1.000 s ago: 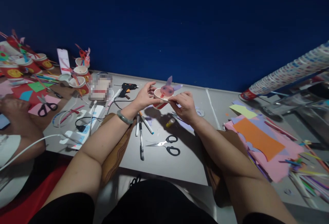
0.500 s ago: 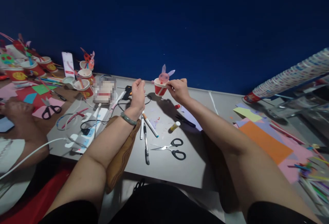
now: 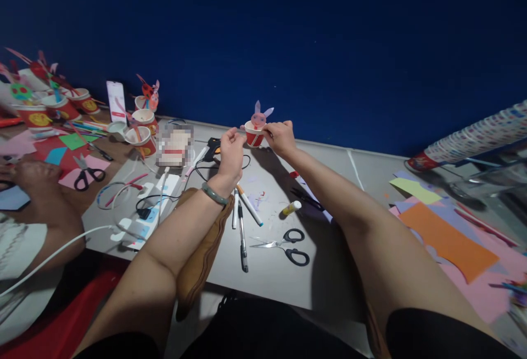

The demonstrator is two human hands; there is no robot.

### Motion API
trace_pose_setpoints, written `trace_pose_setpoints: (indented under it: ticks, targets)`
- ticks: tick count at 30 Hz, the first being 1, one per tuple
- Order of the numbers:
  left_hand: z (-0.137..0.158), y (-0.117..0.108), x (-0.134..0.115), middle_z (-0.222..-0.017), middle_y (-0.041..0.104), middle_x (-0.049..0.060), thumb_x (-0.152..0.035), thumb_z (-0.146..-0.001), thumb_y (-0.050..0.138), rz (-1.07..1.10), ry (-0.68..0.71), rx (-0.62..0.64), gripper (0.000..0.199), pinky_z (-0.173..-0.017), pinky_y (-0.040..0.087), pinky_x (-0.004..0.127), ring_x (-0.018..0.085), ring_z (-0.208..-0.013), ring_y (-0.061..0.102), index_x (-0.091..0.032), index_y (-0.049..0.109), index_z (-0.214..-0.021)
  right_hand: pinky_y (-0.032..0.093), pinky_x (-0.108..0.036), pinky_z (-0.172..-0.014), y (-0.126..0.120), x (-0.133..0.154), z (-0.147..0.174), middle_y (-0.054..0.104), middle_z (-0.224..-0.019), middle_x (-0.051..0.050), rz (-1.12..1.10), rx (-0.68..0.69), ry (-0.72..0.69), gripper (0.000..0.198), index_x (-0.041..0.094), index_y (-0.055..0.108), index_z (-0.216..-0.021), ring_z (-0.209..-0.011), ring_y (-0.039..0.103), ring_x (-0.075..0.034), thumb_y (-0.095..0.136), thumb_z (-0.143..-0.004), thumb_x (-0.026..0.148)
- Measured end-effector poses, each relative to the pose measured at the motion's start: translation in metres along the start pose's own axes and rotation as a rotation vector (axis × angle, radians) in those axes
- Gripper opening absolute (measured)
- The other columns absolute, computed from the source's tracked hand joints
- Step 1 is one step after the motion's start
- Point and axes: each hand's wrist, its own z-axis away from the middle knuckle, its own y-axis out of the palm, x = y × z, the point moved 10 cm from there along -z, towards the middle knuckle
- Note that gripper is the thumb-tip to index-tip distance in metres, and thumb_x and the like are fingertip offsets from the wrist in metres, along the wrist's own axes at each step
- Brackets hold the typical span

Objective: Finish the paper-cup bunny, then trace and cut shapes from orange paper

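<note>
A red and white paper cup [image 3: 254,138] is held up near the back of the table. Above its rim shows a pink rabbit face [image 3: 258,120] with two pale lilac ears. My right hand [image 3: 280,136] pinches the cup's right rim between thumb and fingers. Close by the cup's left side is my left hand [image 3: 231,153], its fingers loosely bent and apart; nothing shows in them. Below on the table lie black-handled scissors [image 3: 284,245], a yellow glue stick [image 3: 290,208], a black pen [image 3: 242,241] and markers [image 3: 250,205].
A black glue gun [image 3: 213,149] lies left of my left hand, near a white power strip [image 3: 154,213] with cables. Further left are decorated cups [image 3: 140,140], a phone [image 3: 116,102] and a co-worker's hand [image 3: 35,175]. Orange paper [image 3: 447,241] and stacked cups [image 3: 473,128] are at right.
My left hand has come nearer the cup's left side. The cup now sits slightly lower, still in my right hand. The whole view has shifted a little.
</note>
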Motion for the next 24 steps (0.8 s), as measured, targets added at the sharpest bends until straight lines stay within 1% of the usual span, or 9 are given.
trace_pose_setpoints:
  ticks: [3,6,11,15,19,22,24]
  targets:
    - [0.000,0.000,-0.001,-0.128,0.065,0.008,-0.011,-0.086,0.063,0.008,0.007,0.000,0.033,-0.116,0.043,0.037,0.020,-0.134,0.059,-0.023,0.059,-0.117,0.029,-0.041,-0.085,0.005,-0.002,-0.001,0.079,-0.094,-0.009,0.000,0.008,0.003,0.027,0.021,0.074,-0.100,-0.086,0.062,-0.027,0.047,-0.101,0.026]
    - [0.000,0.000,-0.001,-0.133,0.063,0.010,-0.011,-0.084,0.064,0.028,0.014,0.011,0.035,-0.118,0.042,0.039,0.022,-0.136,0.058,-0.022,0.060,-0.117,0.029,-0.042,-0.086,0.007,-0.006,-0.002,0.079,-0.093,-0.009,0.004,0.008,0.021,0.025,0.021,0.074,-0.099,-0.087,0.063,-0.028,0.049,-0.100,0.024]
    - [-0.001,-0.001,0.002,-0.130,0.064,0.008,-0.011,-0.083,0.064,0.046,-0.001,0.011,0.036,-0.119,0.041,0.039,0.021,-0.137,0.056,-0.023,0.060,-0.116,0.030,-0.042,-0.088,0.005,-0.006,0.000,0.080,-0.097,-0.010,-0.032,0.008,0.022,0.025,0.020,0.074,-0.108,-0.090,0.066,-0.029,0.051,-0.097,0.025]
    - [-0.001,-0.001,0.002,-0.126,0.065,0.007,-0.009,-0.083,0.064,0.058,-0.013,0.007,0.036,-0.117,0.042,0.036,0.019,-0.135,0.058,-0.024,0.059,-0.116,0.031,-0.042,-0.089,-0.002,-0.006,0.009,0.080,-0.093,-0.009,-0.071,0.002,0.017,0.029,0.019,0.071,-0.115,-0.084,0.066,-0.028,0.056,-0.092,0.023]
    - [-0.001,0.000,0.000,-0.127,0.065,0.008,-0.009,-0.084,0.062,0.049,-0.013,0.008,0.034,-0.111,0.045,0.032,0.018,-0.133,0.058,-0.023,0.058,-0.114,0.032,-0.042,-0.091,-0.008,-0.009,0.019,0.079,-0.090,-0.008,-0.068,0.018,0.032,0.023,0.019,0.070,-0.107,-0.081,0.066,-0.026,0.056,-0.090,0.022]
    - [0.000,0.000,0.000,-0.126,0.065,0.009,-0.009,-0.084,0.061,0.028,-0.022,0.005,0.036,-0.109,0.047,0.033,0.019,-0.129,0.060,-0.022,0.059,-0.117,0.033,-0.042,-0.091,-0.013,-0.013,0.024,0.078,-0.088,-0.008,-0.068,0.010,0.048,0.016,0.020,0.069,-0.096,-0.080,0.065,-0.026,0.055,-0.091,0.023]
    - [0.000,0.001,0.001,-0.126,0.065,0.009,-0.009,-0.083,0.062,0.005,-0.033,0.015,0.037,-0.109,0.047,0.035,0.020,-0.128,0.061,-0.021,0.059,-0.118,0.034,-0.043,-0.091,-0.016,-0.015,0.026,0.077,-0.088,-0.008,-0.076,-0.001,0.060,0.016,0.021,0.069,-0.092,-0.079,0.065,-0.026,0.053,-0.091,0.022]
